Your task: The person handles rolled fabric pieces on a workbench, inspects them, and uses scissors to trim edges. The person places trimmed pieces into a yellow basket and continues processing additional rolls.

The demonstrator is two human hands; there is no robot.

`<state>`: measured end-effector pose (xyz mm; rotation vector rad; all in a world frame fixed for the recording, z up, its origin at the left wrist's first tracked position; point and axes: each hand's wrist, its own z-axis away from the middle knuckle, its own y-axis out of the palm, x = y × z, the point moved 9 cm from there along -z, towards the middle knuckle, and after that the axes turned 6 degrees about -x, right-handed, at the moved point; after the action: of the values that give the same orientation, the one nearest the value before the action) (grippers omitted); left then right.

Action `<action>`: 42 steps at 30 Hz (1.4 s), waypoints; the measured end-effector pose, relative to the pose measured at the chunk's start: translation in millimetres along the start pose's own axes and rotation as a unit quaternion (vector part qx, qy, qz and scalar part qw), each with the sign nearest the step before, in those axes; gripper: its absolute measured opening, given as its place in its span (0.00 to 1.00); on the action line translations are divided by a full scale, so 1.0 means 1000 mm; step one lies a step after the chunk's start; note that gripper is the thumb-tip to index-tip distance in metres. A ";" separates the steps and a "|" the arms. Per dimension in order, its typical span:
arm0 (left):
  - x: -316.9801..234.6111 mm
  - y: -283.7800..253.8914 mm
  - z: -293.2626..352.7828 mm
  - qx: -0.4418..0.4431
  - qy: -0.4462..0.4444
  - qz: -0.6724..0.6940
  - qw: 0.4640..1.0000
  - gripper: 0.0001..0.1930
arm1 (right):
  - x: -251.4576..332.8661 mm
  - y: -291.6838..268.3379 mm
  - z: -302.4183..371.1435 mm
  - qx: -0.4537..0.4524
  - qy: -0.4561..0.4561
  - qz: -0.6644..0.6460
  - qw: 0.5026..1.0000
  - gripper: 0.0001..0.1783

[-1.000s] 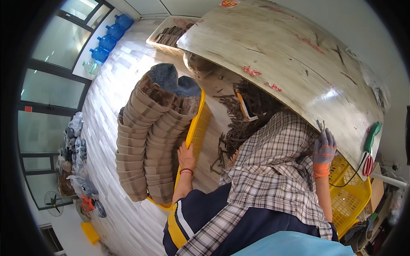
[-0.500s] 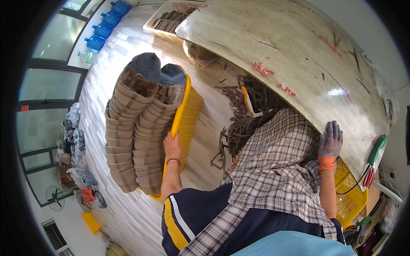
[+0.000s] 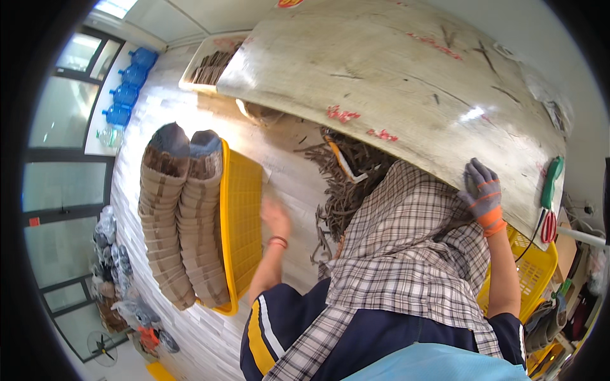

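Note:
My bare left hand [image 3: 276, 217], smeared by motion, is beside the yellow plastic basket [image 3: 244, 222], apart from its rim; its fingers are unclear. In that basket lie two long stacks of nested brown fabric pieces [image 3: 166, 222] with furry linings and greyish-blue ends. My right hand [image 3: 483, 195] wears a grey glove with an orange cuff. It rests on the front edge of the pale, worn table [image 3: 406, 82], fingers stretched and holding nothing. Near it on the table's right end lies a green-handled tool [image 3: 554, 181] beside red-handled scissors [image 3: 548, 227].
Dark brown fabric strips [image 3: 343, 184] heap on the floor under the table edge. A white crate [image 3: 202, 79] of brown pieces stands at the far end. Another yellow basket [image 3: 530, 270] is at my right. Blue water bottles [image 3: 133, 75] and bagged goods [image 3: 114, 254] line the left side.
My left hand has let go of the yellow basket's rim and moved off to the right. The basket with its stacks sits further left in view. My right hand stays on the table edge, fingers more spread.

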<state>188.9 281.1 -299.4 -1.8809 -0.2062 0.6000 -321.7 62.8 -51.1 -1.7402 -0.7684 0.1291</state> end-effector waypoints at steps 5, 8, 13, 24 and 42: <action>-0.133 0.098 0.106 0.447 -0.076 0.287 0.844 0.13 | 0.003 -0.009 0.005 -0.028 -0.007 0.020 0.999 0.37; -0.127 0.115 0.113 0.377 -0.147 0.340 0.849 0.14 | 0.004 -0.015 0.007 -0.077 -0.011 0.006 0.997 0.32; -0.230 0.035 0.043 0.353 0.047 0.275 0.893 0.12 | -0.015 -0.020 0.043 -0.157 0.032 -0.008 0.987 0.22; -0.471 -0.077 -0.009 0.130 0.433 0.339 0.825 0.11 | -0.068 -0.043 0.324 -0.253 0.386 0.004 0.887 0.16; -0.659 0.005 0.146 0.552 0.434 0.363 0.613 0.12 | 0.003 0.065 0.790 0.253 0.900 0.010 0.355 0.26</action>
<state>-448.4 125.9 -142.3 -0.7203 1.3522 0.1267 -657.5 709.3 -364.4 -0.3827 0.9534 -1.2551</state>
